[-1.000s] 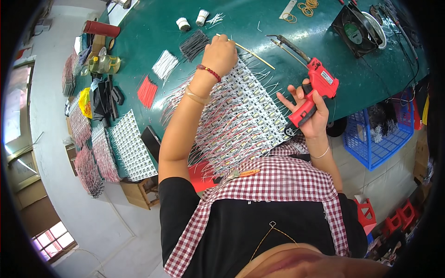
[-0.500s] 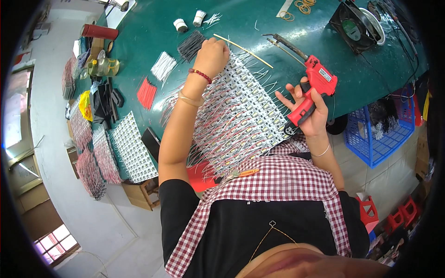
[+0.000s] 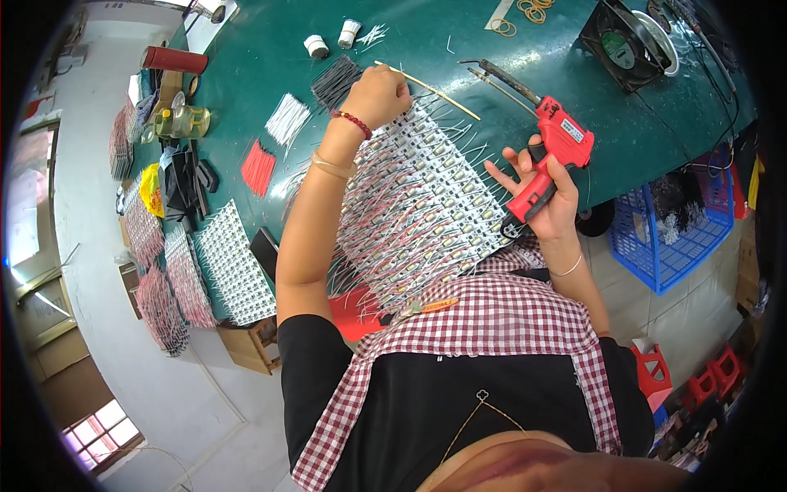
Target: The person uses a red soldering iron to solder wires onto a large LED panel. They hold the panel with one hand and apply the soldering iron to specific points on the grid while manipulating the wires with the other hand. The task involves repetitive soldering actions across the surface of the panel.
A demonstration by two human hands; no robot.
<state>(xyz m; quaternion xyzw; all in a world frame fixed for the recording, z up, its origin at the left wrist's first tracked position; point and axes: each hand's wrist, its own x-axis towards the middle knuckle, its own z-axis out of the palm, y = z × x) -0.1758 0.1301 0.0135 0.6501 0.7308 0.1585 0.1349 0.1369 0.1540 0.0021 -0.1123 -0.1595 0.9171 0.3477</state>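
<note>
My right hand (image 3: 556, 215) grips a red soldering gun (image 3: 566, 138) by its handle, with the metal tip pointing away to the upper left. Below the gun lies a large panel of small white circuit boards (image 3: 426, 189), with many red, white and black wires sticking out of it. My left hand (image 3: 380, 97) is closed at the panel's far corner; its fingertips and anything in them are hidden. A thin wooden stick (image 3: 443, 94) lies just beyond that hand. Black wires (image 3: 334, 80) are bunched beside it, with white wires (image 3: 287, 120) and red wires (image 3: 258, 169) farther left.
Another board panel (image 3: 238, 262) and wired panels (image 3: 187, 275) lie at the left table edge. A fan (image 3: 616, 47) stands at the far right, near rubber bands (image 3: 534, 10). A blue basket (image 3: 656, 262) is beside the table. A red cylinder (image 3: 174, 59) lies far left.
My left hand has shifted slightly to the right at the panel's far corner. The right hand and soldering gun have hardly moved.
</note>
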